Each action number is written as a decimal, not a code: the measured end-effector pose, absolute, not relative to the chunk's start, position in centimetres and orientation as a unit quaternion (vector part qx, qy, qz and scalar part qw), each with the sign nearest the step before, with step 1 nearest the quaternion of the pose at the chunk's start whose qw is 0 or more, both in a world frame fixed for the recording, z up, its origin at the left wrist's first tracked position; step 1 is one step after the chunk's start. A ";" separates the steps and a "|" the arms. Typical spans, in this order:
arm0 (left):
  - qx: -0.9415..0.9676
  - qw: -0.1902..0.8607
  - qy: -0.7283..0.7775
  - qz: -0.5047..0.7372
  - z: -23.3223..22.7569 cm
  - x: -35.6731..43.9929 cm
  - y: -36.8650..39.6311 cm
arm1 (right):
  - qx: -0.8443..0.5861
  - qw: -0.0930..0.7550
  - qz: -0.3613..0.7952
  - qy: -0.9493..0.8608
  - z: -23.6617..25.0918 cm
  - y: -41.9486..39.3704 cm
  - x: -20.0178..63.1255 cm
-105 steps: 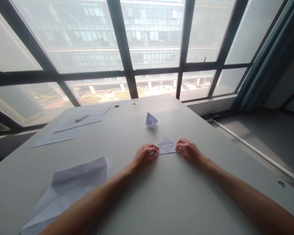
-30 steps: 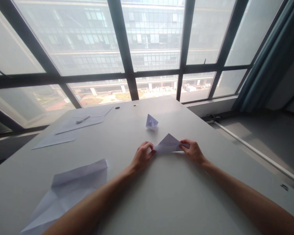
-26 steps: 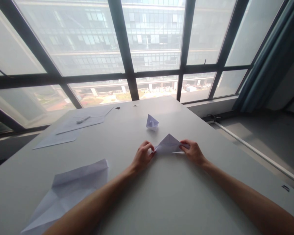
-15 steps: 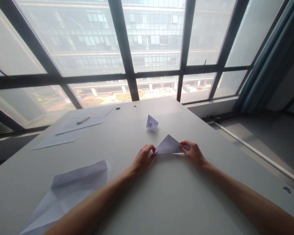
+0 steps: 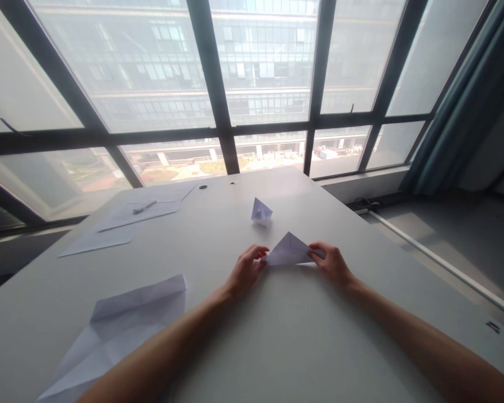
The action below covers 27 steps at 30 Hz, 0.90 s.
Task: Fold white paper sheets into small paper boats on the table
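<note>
Right hand [image 5: 330, 262] is pinching the right corner of the folded paper [image 5: 289, 249], thumb and fingers closing on it. Left hand [image 5: 247, 267] is sitting at the paper's left corner, fingers curling with a narrow gap over the thumb; cannot tell if it's gripping. Folded paper is lying between both hands, around mid-table, peak pointing far, a crease running down from the peak.

Paper boat [image 5: 262, 214] is standing just beyond the folded paper, slightly left, not touching it or either hand. Creased sheet [image 5: 138, 313] is lying near left, the left forearm [image 5: 163, 341] covering part of it from view. Flat sheets [image 5: 159, 208] are overlapping at far left, a small white item [image 5: 144, 206] resting on top, too blurry to identify. White table [image 5: 302, 341] is supporting all of it; a round hole [image 5: 203, 187] is showing near its far edge, a dark mark [image 5: 493, 326] at near right. Window frame [image 5: 222, 120] is spanning the far side, blue curtain [image 5: 441, 129] hanging far right.
</note>
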<state>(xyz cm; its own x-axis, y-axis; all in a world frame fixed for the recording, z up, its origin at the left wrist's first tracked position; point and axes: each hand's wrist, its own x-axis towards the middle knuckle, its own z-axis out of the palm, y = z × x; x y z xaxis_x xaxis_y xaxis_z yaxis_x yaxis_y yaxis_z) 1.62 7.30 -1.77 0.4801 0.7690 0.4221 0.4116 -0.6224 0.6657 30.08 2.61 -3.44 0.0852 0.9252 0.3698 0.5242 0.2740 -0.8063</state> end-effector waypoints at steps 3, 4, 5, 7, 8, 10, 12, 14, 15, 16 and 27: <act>0.797 0.295 0.359 0.386 -1.9 1.6 7.5 | -0.560 0.480 0.205 -0.643 -3.6 2.6 30.1; 0.790 0.309 0.359 0.389 -1.9 1.5 7.6 | -0.560 0.482 0.202 -0.644 -3.6 2.6 30.1; 0.786 0.319 0.358 0.391 -1.9 1.5 7.7 | -0.559 0.484 0.198 -0.644 -3.7 2.6 30.1; 0.782 0.330 0.355 0.391 -1.9 1.4 7.9 | -0.557 0.486 0.195 -0.645 -3.6 2.6 30.0; 0.782 0.334 0.355 0.389 -1.9 1.3 7.9 | -0.557 0.486 0.195 -0.645 -3.6 2.6 30.0; 0.779 0.350 0.356 0.381 -1.9 1.3 8.1 | -0.558 0.484 0.196 -0.644 -3.5 2.5 29.9; 0.772 0.370 0.360 0.370 -1.9 1.4 8.2 | -0.560 0.485 0.194 -0.644 -3.4 2.5 29.9; 0.769 0.381 0.366 0.360 -1.8 1.6 8.2 | -0.558 0.487 0.189 -0.644 -3.3 2.5 29.9; 0.770 0.380 0.369 0.356 -1.8 1.6 8.2 | -0.557 0.489 0.189 -0.644 -3.3 2.5 29.9; 0.770 0.378 0.372 0.354 -1.8 1.7 8.1 | -0.557 0.490 0.189 -0.644 -3.3 2.5 29.9; 0.744 0.401 0.386 0.371 -1.3 1.6 8.0 | -0.558 0.475 0.224 -0.642 -2.8 2.4 29.9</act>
